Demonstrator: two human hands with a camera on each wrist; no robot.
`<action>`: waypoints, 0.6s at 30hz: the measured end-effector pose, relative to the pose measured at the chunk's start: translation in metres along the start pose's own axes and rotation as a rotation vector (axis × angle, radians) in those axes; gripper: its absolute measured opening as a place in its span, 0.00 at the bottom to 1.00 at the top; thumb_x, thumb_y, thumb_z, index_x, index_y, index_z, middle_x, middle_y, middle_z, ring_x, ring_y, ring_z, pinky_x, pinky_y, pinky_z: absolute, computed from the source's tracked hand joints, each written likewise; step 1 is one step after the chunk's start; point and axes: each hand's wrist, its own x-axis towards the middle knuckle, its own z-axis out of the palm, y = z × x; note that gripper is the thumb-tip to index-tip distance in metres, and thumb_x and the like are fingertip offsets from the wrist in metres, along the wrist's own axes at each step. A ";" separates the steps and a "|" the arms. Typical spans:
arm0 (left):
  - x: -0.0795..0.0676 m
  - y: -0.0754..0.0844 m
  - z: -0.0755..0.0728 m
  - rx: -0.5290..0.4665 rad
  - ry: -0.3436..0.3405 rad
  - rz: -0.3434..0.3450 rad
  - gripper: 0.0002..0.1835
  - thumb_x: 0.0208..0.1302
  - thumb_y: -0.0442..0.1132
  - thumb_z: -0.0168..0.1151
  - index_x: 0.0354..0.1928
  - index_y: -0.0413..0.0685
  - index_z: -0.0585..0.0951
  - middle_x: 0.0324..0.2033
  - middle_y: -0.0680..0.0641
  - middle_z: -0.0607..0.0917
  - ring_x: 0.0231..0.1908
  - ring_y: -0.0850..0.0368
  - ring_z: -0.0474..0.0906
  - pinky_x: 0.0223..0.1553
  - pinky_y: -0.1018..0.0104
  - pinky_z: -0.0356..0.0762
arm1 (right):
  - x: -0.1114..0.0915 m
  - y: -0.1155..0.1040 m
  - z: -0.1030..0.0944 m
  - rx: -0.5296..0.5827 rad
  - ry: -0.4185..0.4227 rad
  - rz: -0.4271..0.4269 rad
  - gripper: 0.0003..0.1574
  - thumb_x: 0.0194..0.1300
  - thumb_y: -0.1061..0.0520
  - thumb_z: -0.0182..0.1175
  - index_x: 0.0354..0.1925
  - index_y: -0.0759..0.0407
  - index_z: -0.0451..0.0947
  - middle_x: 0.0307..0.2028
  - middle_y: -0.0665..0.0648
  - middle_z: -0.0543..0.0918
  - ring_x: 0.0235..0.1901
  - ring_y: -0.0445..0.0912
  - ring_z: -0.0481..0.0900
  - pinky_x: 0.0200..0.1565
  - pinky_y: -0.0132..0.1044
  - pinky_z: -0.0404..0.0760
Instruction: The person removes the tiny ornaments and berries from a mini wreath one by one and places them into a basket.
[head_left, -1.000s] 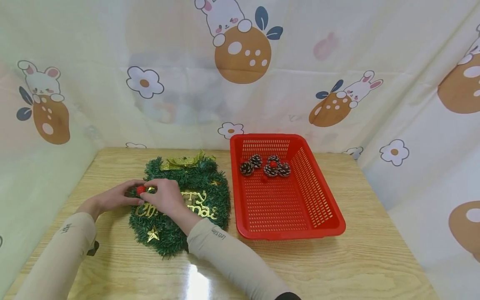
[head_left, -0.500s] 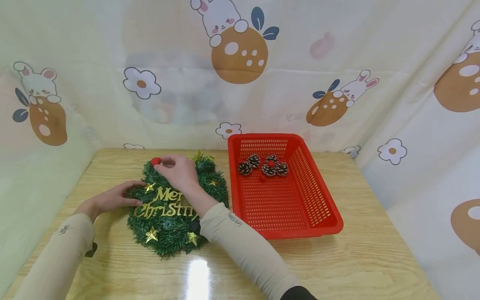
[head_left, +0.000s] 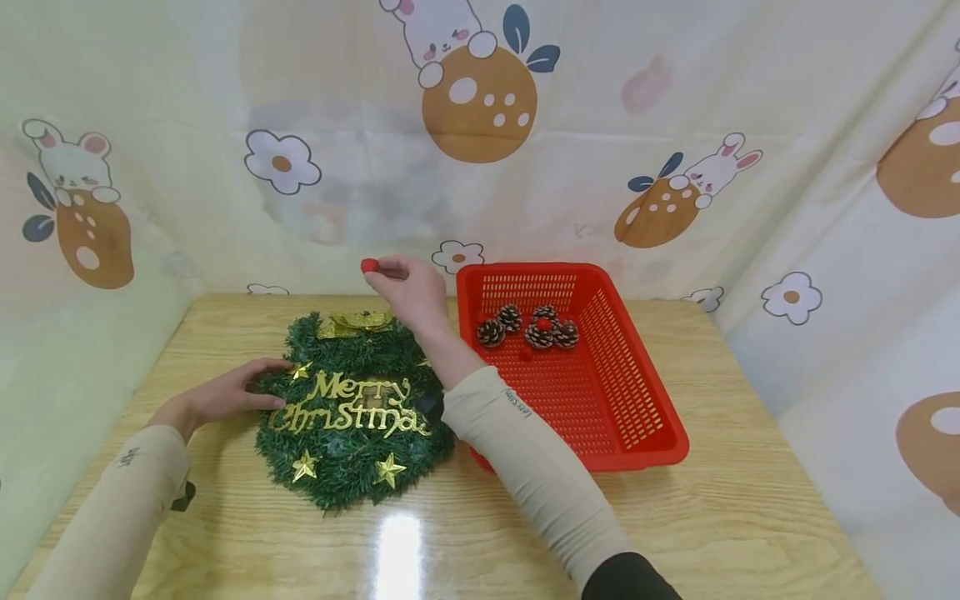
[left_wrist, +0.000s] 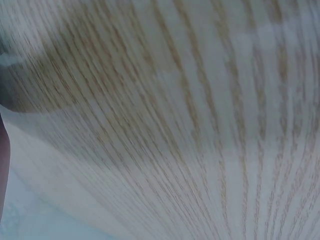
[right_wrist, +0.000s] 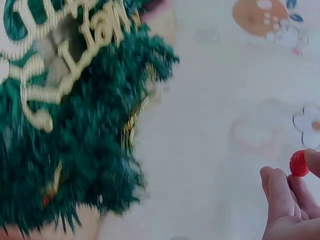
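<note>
A round green Christmas wreath (head_left: 352, 479) lies on the table, with gold "Merry Christmas" lettering (head_left: 360, 417), gold stars (head_left: 389, 470) and a gold bow (head_left: 356, 325) at its top. My left hand (head_left: 232, 392) rests at the wreath's left edge, thumb and fingers spread apart beside a star. Up above the wreath's top right, my right hand (head_left: 416, 292) pinches a bumpy red berry (head_left: 369, 266) between thumb and fingertips. The right wrist view also shows this red berry (right_wrist: 299, 163), well clear of the wreath. Only tabletop fills most of the left wrist view.
To the right of the wreath stands a red plastic basket (head_left: 652, 392). Inside, near its back, are several pine cones (head_left: 491, 333) and some red berries (head_left: 544, 324). A printed curtain (head_left: 337, 167) hangs behind the wooden table (head_left: 750, 467).
My right hand has lifted off the wreath's left side with the red berry and moved up and to the right, uncovering the lettering and bow. My left hand has stayed put.
</note>
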 end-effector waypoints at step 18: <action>-0.002 0.003 0.000 0.000 -0.003 0.000 0.38 0.66 0.44 0.65 0.72 0.39 0.59 0.70 0.29 0.58 0.68 0.26 0.52 0.64 0.30 0.50 | 0.036 0.050 -0.088 0.015 0.166 0.122 0.20 0.65 0.49 0.65 0.53 0.53 0.83 0.46 0.53 0.85 0.51 0.48 0.78 0.53 0.43 0.76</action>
